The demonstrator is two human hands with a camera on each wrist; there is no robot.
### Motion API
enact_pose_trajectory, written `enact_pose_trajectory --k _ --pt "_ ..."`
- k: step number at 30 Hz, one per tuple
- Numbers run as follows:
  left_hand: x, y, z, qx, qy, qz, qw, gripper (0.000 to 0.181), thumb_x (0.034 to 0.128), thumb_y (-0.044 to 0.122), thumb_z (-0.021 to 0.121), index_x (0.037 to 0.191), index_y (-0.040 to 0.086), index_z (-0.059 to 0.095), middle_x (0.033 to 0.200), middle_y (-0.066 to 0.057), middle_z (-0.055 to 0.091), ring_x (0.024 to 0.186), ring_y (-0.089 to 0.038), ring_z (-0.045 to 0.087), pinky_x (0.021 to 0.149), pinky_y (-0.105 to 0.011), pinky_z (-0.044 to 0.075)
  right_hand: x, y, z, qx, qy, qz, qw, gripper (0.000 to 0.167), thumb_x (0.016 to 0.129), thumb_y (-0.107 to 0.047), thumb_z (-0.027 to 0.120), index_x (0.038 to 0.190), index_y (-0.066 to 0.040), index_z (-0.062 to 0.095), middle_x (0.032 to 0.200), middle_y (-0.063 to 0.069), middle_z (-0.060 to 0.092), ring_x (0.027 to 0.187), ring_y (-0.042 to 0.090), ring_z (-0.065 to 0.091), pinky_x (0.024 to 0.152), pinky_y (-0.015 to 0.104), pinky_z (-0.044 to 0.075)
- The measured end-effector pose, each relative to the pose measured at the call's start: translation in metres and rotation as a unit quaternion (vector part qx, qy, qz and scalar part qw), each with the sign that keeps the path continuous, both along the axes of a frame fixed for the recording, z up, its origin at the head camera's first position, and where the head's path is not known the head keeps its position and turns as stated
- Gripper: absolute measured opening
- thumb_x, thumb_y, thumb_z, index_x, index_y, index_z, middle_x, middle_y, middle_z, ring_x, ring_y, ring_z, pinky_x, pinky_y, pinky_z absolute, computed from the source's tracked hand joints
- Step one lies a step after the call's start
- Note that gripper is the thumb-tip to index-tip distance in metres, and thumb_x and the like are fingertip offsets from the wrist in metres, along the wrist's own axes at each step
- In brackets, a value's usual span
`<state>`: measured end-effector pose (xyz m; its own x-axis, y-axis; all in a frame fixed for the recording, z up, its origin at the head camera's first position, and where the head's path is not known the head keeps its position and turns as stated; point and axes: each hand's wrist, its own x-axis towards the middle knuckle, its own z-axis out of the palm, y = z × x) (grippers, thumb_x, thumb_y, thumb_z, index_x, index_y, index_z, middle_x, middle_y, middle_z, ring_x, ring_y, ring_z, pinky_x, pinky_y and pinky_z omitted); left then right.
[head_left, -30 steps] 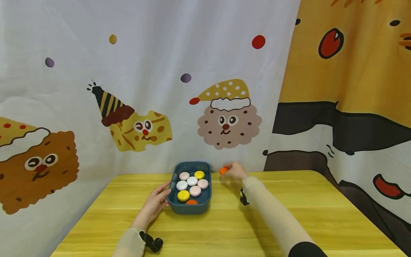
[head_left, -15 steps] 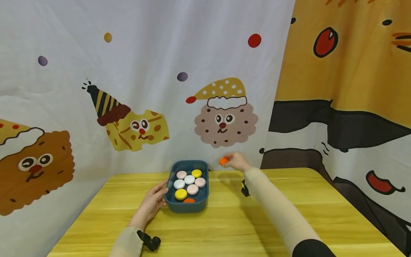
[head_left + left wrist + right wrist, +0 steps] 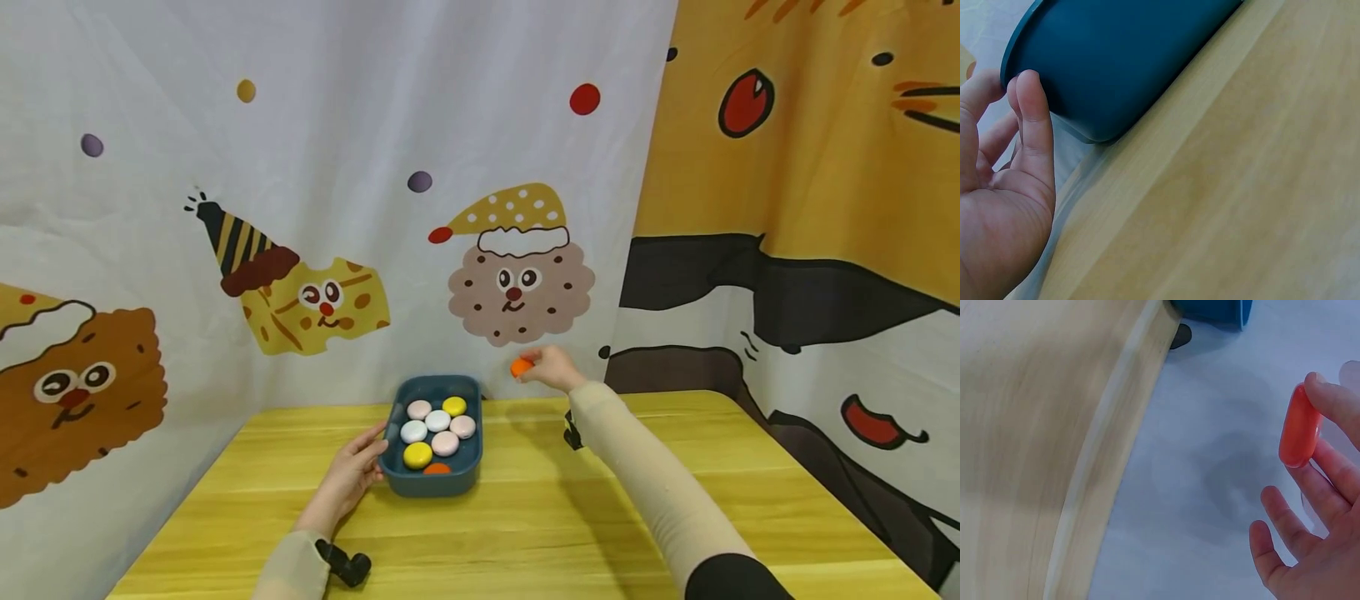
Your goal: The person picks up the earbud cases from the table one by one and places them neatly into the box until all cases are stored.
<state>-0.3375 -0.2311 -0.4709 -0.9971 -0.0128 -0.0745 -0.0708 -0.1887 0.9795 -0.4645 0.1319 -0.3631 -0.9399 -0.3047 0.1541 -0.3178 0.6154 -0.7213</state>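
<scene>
A blue plastic bin [image 3: 431,484] stands on the wooden table. Inside lie several glossy, rounded discs: a yellow disc [image 3: 417,455], a white disc [image 3: 438,421], a pink disc [image 3: 445,442] and, partly hidden by the front wall, an orange disc [image 3: 437,469]. My left hand [image 3: 352,473] holds the bin's left rim, thumb at the edge and fingers against the outer wall, also seen by the left wrist camera. Right of the bin, my right hand [image 3: 551,368] pinches another orange disc [image 3: 1300,428] on edge between thumb and fingers, above the table's far edge.
Behind the table [image 3: 510,533] hangs a white cloth [image 3: 337,125] printed with cartoon biscuits and cheese. An orange-and-dark printed cloth [image 3: 810,183] covers the right side. A small dark object [image 3: 1181,337] sits by the bin at the far edge.
My right hand has lifted the orange disc up from near the tabletop. The left hand stays at the bin. The whole head view has shifted slightly.
</scene>
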Motion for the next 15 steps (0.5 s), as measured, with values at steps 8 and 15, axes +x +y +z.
enact_pose_trajectory --k 8,15 --pt "-0.001 0.000 -0.001 0.001 -0.003 -0.005 1.0000 0.056 0.0969 0.016 0.060 0.149 0.009 0.039 0.099 -0.005 0.052 0.057 -0.011 0.052 0.057 -0.024 0.049 0.003 -0.004 0.004 0.008 0.009 0.008 0.9999 0.056 0.079 -0.015 0.079 0.128 0.004 0.060 0.129 0.016 0.059 0.106 0.030 0.060 0.090 0.041 0.049" --pt "0.001 0.000 0.001 0.006 -0.003 -0.010 0.9999 0.058 0.0962 0.016 0.062 0.149 0.009 0.038 0.098 -0.005 0.052 0.056 -0.010 0.052 0.056 -0.023 0.050 0.013 -0.017 0.013 0.013 0.022 0.030 0.9992 0.049 0.079 -0.014 0.080 0.125 -0.002 0.065 0.124 0.013 0.063 0.104 0.027 0.061 0.086 0.039 0.051"
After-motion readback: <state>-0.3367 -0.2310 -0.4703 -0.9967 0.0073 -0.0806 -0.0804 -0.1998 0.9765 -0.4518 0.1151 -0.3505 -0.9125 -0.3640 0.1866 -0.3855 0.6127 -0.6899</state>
